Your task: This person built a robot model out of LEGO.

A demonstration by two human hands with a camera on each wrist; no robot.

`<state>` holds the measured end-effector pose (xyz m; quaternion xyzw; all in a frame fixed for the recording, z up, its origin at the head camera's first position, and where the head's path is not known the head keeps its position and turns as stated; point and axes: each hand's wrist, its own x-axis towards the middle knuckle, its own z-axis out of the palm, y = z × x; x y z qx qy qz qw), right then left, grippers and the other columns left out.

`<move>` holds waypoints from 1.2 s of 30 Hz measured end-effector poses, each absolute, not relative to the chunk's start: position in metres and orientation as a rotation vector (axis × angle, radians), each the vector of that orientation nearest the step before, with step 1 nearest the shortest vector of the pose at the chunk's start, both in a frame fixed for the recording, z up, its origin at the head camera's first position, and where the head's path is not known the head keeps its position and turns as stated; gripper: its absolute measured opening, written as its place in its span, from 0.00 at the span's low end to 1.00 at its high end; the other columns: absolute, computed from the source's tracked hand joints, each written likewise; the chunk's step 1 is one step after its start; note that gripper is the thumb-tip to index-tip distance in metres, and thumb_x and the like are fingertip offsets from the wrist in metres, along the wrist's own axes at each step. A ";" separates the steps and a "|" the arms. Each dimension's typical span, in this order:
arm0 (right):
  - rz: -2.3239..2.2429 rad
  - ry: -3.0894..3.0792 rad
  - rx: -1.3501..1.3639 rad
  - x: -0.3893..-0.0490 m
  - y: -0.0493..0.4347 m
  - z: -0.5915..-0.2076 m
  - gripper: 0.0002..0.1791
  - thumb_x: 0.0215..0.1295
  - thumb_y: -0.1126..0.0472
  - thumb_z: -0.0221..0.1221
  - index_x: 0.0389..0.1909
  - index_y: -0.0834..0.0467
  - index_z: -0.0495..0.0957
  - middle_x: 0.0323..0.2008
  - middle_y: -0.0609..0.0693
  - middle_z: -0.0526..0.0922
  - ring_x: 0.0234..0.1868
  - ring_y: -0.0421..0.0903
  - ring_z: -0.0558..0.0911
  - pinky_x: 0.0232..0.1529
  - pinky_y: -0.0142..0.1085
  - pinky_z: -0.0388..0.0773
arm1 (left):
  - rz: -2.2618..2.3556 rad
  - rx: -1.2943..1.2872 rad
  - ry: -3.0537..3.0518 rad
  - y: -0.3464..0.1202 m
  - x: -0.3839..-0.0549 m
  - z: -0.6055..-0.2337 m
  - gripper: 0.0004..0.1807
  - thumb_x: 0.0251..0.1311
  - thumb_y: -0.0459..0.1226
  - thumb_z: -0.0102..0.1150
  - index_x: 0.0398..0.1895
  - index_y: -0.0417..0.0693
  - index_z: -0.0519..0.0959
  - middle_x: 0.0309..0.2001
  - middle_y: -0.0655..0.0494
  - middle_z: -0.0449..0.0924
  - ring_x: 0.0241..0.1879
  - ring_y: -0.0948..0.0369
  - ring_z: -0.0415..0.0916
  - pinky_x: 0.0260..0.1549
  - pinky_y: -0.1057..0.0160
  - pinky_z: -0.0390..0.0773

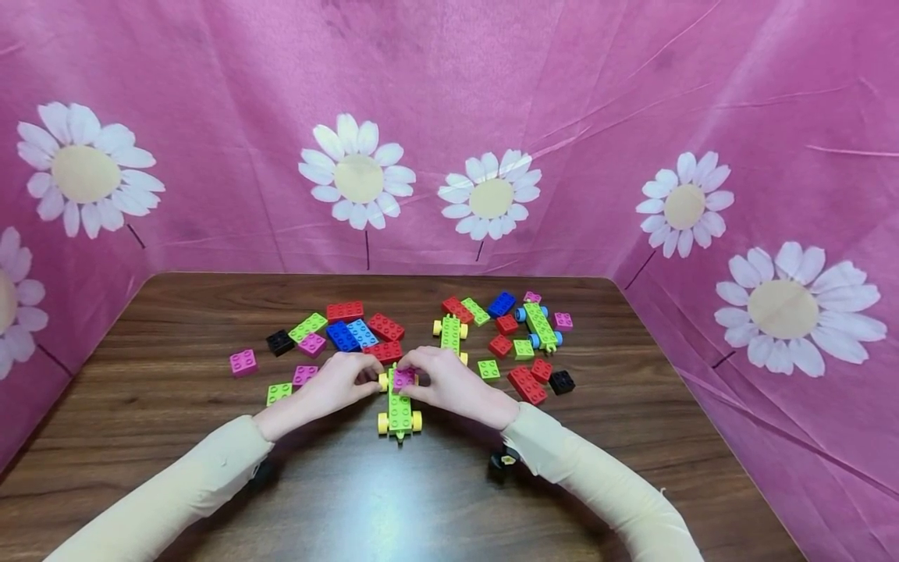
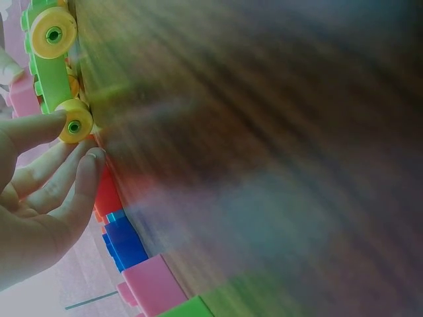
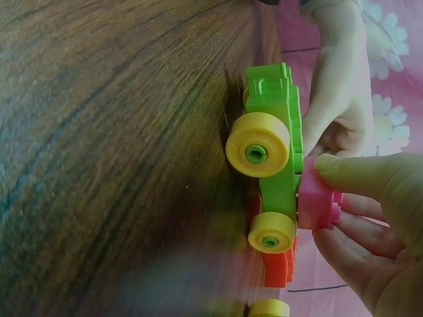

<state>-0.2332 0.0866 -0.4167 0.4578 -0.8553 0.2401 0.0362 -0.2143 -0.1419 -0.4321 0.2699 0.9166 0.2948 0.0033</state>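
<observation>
A green toy car base (image 1: 399,410) with yellow wheels stands lengthwise on the table in front of the person. On its far end sits a pink brick (image 3: 316,191), which the right hand (image 1: 453,384) pinches between thumb and fingers. The brick's underside meets the base's studs in the right wrist view. From the other side, the left hand (image 1: 337,384) holds the base at its far left yellow wheel (image 2: 75,121), thumb against the wheel. Its fingertips are partly hidden in the head view.
Behind the hands stands a second green car base (image 1: 451,332) with yellow wheels. A third base (image 1: 539,324) with blue wheels is at the back right. Loose bricks lie on both sides, among them a pink brick (image 1: 243,361) and a black brick (image 1: 562,381).
</observation>
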 end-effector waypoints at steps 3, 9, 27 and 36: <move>0.742 -2.627 1.405 -0.233 0.086 -0.417 0.15 0.59 0.57 0.70 0.45 0.58 0.82 0.42 0.50 0.87 0.42 0.41 0.84 0.47 0.30 0.82 | 0.934 0.862 2.876 -0.141 -0.214 -0.432 0.07 0.57 0.33 0.68 0.38 0.40 0.83 0.34 0.50 0.87 0.31 0.64 0.81 0.33 0.63 0.83; 0.740 -2.638 1.428 -0.231 0.084 -0.416 0.15 0.61 0.56 0.69 0.46 0.58 0.82 0.42 0.49 0.87 0.42 0.41 0.84 0.47 0.29 0.82 | 0.932 0.843 2.875 -0.140 -0.213 -0.433 0.08 0.57 0.33 0.68 0.39 0.39 0.84 0.34 0.49 0.87 0.31 0.64 0.81 0.33 0.63 0.83; 0.767 -2.636 1.473 -0.234 0.092 -0.419 0.16 0.67 0.57 0.63 0.53 0.56 0.83 0.45 0.50 0.87 0.46 0.43 0.85 0.47 0.29 0.82 | 0.900 0.828 2.880 -0.140 -0.214 -0.434 0.08 0.58 0.34 0.68 0.39 0.41 0.84 0.34 0.52 0.87 0.31 0.65 0.81 0.33 0.66 0.82; 0.795 -2.676 1.421 -0.235 0.092 -0.423 0.18 0.66 0.57 0.64 0.54 0.58 0.82 0.48 0.51 0.87 0.48 0.43 0.85 0.49 0.33 0.83 | 0.891 0.825 2.882 -0.141 -0.214 -0.434 0.08 0.57 0.33 0.68 0.39 0.40 0.84 0.34 0.52 0.87 0.31 0.64 0.81 0.33 0.65 0.82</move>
